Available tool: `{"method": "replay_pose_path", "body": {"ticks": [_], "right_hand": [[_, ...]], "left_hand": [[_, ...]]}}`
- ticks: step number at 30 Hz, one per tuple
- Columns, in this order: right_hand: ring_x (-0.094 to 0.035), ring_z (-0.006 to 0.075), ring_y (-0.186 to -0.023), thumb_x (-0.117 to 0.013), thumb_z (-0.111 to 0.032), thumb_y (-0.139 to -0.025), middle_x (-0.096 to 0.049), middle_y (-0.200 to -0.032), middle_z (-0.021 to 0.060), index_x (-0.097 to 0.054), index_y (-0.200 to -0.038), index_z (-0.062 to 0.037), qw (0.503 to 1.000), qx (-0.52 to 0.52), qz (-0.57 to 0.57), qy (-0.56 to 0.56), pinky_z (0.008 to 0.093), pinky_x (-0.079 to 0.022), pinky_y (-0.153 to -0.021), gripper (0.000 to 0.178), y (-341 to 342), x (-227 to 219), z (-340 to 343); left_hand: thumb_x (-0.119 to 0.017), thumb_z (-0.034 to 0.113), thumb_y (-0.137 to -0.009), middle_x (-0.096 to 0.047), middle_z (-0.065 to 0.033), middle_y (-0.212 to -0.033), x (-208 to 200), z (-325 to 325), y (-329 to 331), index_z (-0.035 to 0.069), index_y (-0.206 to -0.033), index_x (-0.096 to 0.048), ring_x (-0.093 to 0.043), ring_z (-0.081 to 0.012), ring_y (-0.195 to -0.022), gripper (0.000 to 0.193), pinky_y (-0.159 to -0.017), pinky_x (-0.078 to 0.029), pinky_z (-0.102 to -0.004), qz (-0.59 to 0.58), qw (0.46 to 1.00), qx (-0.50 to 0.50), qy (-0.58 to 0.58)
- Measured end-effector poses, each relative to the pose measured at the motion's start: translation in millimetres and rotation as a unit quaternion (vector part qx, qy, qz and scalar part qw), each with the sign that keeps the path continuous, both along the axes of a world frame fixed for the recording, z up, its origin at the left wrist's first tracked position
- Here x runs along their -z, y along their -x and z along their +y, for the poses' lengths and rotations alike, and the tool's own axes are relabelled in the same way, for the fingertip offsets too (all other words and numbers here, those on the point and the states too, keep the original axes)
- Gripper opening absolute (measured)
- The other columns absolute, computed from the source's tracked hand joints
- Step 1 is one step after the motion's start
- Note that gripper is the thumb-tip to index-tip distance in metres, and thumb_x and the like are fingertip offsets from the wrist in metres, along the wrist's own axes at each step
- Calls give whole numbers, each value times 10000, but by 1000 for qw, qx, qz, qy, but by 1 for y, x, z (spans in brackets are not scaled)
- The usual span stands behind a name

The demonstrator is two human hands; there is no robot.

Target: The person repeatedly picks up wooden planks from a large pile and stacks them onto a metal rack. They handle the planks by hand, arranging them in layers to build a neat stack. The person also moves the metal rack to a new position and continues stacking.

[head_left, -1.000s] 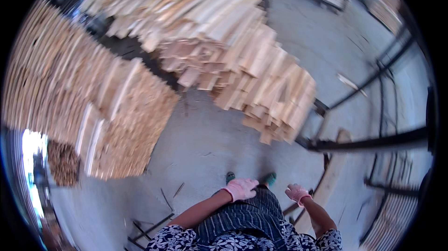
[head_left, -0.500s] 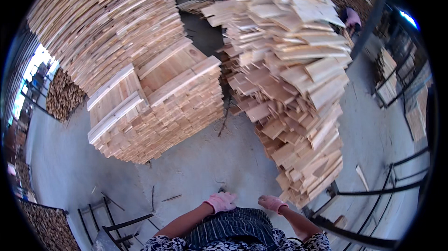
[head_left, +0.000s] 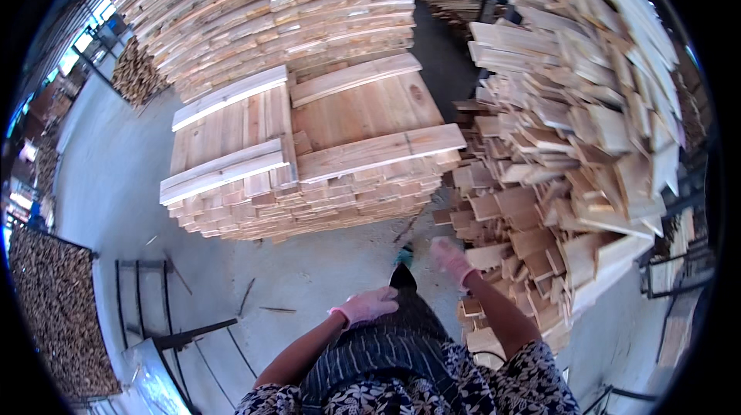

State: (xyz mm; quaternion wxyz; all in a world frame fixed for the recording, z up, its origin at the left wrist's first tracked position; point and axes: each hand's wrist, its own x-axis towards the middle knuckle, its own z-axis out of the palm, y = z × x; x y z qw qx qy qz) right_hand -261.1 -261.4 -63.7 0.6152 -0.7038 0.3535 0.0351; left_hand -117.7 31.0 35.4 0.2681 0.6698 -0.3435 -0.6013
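Observation:
My left hand (head_left: 369,307), in a pink glove, lies over the front of my dark striped apron (head_left: 386,349) with its fingers stretched out and nothing in them. Farther forward, my right hand (head_left: 451,257), also pink-gloved, hangs open at the left edge of a tall, uneven heap of loose wooden boards (head_left: 532,206). No board is visible in it. Ahead of both hands sits a low, neat stack of short boards (head_left: 309,203). Two wooden panels with cross strips lie on top, a left panel (head_left: 231,129) and a right panel (head_left: 363,114).
A high wall of stacked planks (head_left: 270,13) rises behind the low stack. To my left stand a dark metal frame (head_left: 166,299) and a large pile of small wood pieces (head_left: 58,315). Thin wood scraps (head_left: 278,309) lie on the grey floor (head_left: 208,260).
My view has turned right to left, so the stacks sit farther right in it. My right hand has reached forward beside the loose heap; my left stays near the apron.

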Motion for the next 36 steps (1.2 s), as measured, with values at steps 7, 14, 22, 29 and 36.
{"method": "replay_pose_path", "body": {"ticks": [7, 14, 22, 29, 36], "right_hand": [[-488, 84, -531, -654, -420, -950, -566, -853, -49, -520, -1327, -280, 884, 432, -67, -163, 269, -423, -457, 424, -138, -4, -145], [-578, 258, -1179, -634, -479, -961, -567, -1332, 27, -525, -1380, -251, 891, 390, -48, -226, 521, -565, -872, 489, -178, 30, -184], [-622, 313, -1153, -462, -259, -1018, -511, -1394, 179, -440, -1450, -114, 911, 0, 153, 383, 384, -599, -808, 456, -171, 28, -166], [-504, 388, -1304, -561, -90, -903, -478, -1423, 294, -436, -1392, 110, 870, -148, 293, 368, 328, -421, -1087, 543, -186, -6, -153], [-444, 240, -1362, -506, -322, -1047, -489, -1440, 126, -248, -1567, -90, 909, 342, -53, -231, 369, -389, -1097, 625, -175, -51, -164]], "left_hand": [[-687, 290, -933, -625, -79, -1040, 32, -118, -74, 117, -1287, -541, -629, -212, -898, 421, -786, -546, -360, 323, 865, -385, 11], [-675, 336, -945, -617, -160, -1137, 96, -192, -138, 126, -1211, -520, -615, -371, -1058, 373, -924, -530, -545, 478, 705, -524, -2], [-660, 161, -915, -616, -131, -1254, 69, -231, -178, 80, -1193, -594, -593, -259, -1142, 296, -1006, -501, -424, 77, 948, -296, 91], [-623, 206, -974, -667, -115, -1125, -54, -264, -217, 48, -1213, -616, -647, -211, -977, 287, -863, -522, -380, 266, 934, -143, -191], [-607, 211, -987, -652, -102, -1105, -63, -413, -266, 91, -1244, -613, -637, -235, -1035, 284, -900, -518, -395, -96, 981, 78, 148]]}}
